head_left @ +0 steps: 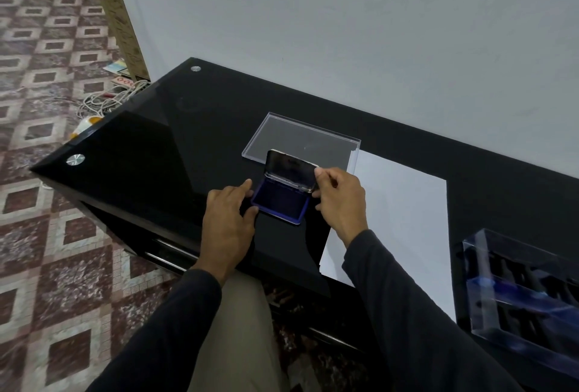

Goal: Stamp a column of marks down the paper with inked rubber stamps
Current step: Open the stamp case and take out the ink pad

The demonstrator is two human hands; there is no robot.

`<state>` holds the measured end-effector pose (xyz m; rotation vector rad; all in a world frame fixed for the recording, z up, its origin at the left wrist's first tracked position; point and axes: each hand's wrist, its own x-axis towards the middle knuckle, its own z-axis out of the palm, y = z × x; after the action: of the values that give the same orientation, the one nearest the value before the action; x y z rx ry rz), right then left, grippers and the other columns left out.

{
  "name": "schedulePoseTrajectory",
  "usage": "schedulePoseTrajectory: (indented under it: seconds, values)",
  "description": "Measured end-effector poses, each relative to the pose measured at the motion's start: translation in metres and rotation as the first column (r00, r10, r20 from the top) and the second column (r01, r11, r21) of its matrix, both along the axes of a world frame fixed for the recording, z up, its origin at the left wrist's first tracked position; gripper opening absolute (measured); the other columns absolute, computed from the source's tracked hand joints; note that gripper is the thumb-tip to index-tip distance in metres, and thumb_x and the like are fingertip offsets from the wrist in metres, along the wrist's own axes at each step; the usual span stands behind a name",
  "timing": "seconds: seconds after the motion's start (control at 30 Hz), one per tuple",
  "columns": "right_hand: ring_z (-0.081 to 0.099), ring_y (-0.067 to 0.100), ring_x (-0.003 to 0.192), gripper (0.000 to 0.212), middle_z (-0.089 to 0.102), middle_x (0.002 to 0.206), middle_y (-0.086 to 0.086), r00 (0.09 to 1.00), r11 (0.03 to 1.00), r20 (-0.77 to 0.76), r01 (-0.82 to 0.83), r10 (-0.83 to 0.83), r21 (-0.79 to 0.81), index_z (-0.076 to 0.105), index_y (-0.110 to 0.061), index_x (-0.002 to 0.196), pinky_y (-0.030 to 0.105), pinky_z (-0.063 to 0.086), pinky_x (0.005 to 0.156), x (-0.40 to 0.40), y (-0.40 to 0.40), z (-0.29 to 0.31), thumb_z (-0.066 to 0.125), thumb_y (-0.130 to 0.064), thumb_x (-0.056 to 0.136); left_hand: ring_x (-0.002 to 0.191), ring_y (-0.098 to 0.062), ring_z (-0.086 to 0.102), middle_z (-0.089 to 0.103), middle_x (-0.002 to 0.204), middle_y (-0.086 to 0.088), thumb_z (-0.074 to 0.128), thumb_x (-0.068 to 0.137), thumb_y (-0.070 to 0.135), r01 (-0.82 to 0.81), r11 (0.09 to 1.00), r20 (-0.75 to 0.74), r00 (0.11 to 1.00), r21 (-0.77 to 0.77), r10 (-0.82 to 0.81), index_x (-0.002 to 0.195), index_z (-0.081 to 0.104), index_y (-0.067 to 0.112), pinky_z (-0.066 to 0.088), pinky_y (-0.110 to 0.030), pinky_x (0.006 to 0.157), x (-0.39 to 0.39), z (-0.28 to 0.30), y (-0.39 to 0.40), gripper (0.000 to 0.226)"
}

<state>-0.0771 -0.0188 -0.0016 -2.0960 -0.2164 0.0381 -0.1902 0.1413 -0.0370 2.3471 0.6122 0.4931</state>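
Black glass tabletop (131, 153) carries everything in the head view. At centre sits a blue ink pad (279, 203), its metal lid (291, 170) tilted up at twelve o'clock. The right hand (340, 200) pinches the lid's right end; the left hand (228, 213) steadies the base at nine o'clock, forefinger and thumb touching its left edge. White paper (404, 219) lies just beside the pad at three o'clock, unmarked. I judge the pad is being opened; next comes fetching a stamp, likely from the clear stamp case (520, 291) at four o'clock.
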Motion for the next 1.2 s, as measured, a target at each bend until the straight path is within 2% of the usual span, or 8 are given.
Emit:
schedulePoseTrajectory:
  seconds: [0.27, 0.4, 0.5, 0.73, 0.87, 0.97, 1.07, 1.2]
  values:
    - [0.069, 0.016, 0.071, 0.007, 0.069, 0.081, -0.003, 0.990, 0.988, -0.046, 0.139, -0.136, 0.073, 0.065, -0.024, 0.091, 0.041, 0.061, 0.065, 0.010, 0.011, -0.005, 0.065, -0.017, 0.091, 0.115, -0.016, 0.046, 0.066, 0.119, 0.006, 0.072, 0.091, 0.018, 0.003, 1.000, 0.027, 1.000, 0.016, -0.003, 0.142, 0.056, 0.018, 0.040, -0.027, 0.096, 0.001, -0.002, 0.001, 0.053]
    - [0.069, 0.017, 0.076, 0.007, 0.070, 0.083, -0.001, 0.990, 0.989, -0.035, 0.141, -0.140, 0.039, 0.067, -0.018, 0.092, 0.027, 0.058, 0.070, 0.009, 0.012, -0.010, 0.065, -0.011, 0.090, 0.113, -0.017, 0.046, 0.066, 0.119, 0.005, 0.073, 0.090, 0.017, 0.003, 1.000, 0.038, 0.999, 0.027, -0.004, 0.140, 0.058, 0.017, 0.038, -0.025, 0.094, 0.000, -0.003, 0.000, 0.051]
    - [0.067, 0.014, 0.078, 0.011, 0.070, 0.084, -0.002, 0.985, 0.986, -0.033, 0.168, -0.168, -0.015, 0.071, -0.015, 0.093, 0.013, 0.046, 0.064, 0.009, 0.014, -0.009, 0.062, -0.009, 0.090, 0.115, -0.017, 0.046, 0.066, 0.120, 0.005, 0.072, 0.091, 0.018, 0.003, 1.000, 0.033, 0.999, 0.023, -0.004, 0.140, 0.058, 0.017, 0.040, -0.028, 0.096, 0.000, -0.002, 0.000, 0.051]
    - [0.067, 0.019, 0.081, 0.022, 0.073, 0.092, 0.005, 0.992, 0.986, -0.016, 0.126, -0.128, -0.111, 0.073, -0.011, 0.097, 0.019, 0.049, 0.067, 0.002, 0.014, -0.004, 0.053, -0.004, 0.090, 0.116, -0.015, 0.044, 0.063, 0.124, 0.003, 0.069, 0.094, 0.020, 0.012, 0.999, 0.008, 1.000, 0.049, -0.013, 0.140, 0.058, 0.019, 0.035, -0.024, 0.093, -0.001, -0.001, 0.000, 0.048]
    - [0.066, 0.021, 0.074, 0.022, 0.071, 0.085, 0.004, 0.996, 0.976, 0.087, 0.019, -0.001, -0.215, 0.068, -0.011, 0.091, 0.037, 0.059, 0.068, -0.009, 0.011, -0.008, 0.050, 0.001, 0.085, 0.117, -0.018, 0.044, 0.064, 0.123, 0.000, 0.068, 0.094, 0.020, 0.019, 0.998, 0.008, 1.000, 0.058, -0.020, 0.140, 0.057, 0.016, 0.036, -0.025, 0.094, -0.002, 0.000, -0.002, 0.047]
    - [0.061, 0.024, 0.082, 0.012, 0.068, 0.091, 0.007, 0.977, 0.921, 0.179, -0.038, 0.116, -0.387, 0.061, -0.010, 0.092, 0.036, 0.056, 0.067, -0.026, 0.007, -0.009, 0.052, -0.004, 0.087, 0.125, -0.019, 0.044, 0.063, 0.128, -0.002, 0.067, 0.095, 0.020, 0.028, 0.996, -0.011, 1.000, 0.086, -0.027, 0.142, 0.055, 0.015, 0.036, -0.028, 0.102, -0.003, 0.000, -0.003, 0.049]
    - [0.051, 0.025, 0.098, 0.018, 0.064, 0.107, 0.009, 0.948, 0.829, 0.199, -0.100, 0.247, -0.550, 0.059, -0.009, 0.110, 0.037, 0.050, 0.078, -0.041, 0.003, -0.006, 0.053, -0.014, 0.093, 0.130, -0.018, 0.044, 0.061, 0.133, -0.004, 0.067, 0.095, 0.018, 0.022, 0.998, -0.007, 1.000, 0.067, -0.022, 0.141, 0.056, 0.015, 0.031, -0.025, 0.103, -0.005, 0.001, -0.004, 0.048]
    - [0.050, 0.024, 0.103, 0.023, 0.063, 0.110, 0.006, 0.928, 0.793, 0.202, -0.139, 0.314, -0.594, 0.059, -0.011, 0.113, 0.032, 0.046, 0.081, -0.051, 0.000, -0.010, 0.051, -0.021, 0.094, 0.130, -0.020, 0.046, 0.060, 0.134, -0.005, 0.065, 0.095, 0.016, 0.044, 0.995, -0.028, 0.999, 0.089, -0.041, 0.141, 0.056, 0.014, 0.038, -0.031, 0.106, -0.006, 0.001, -0.005, 0.046]
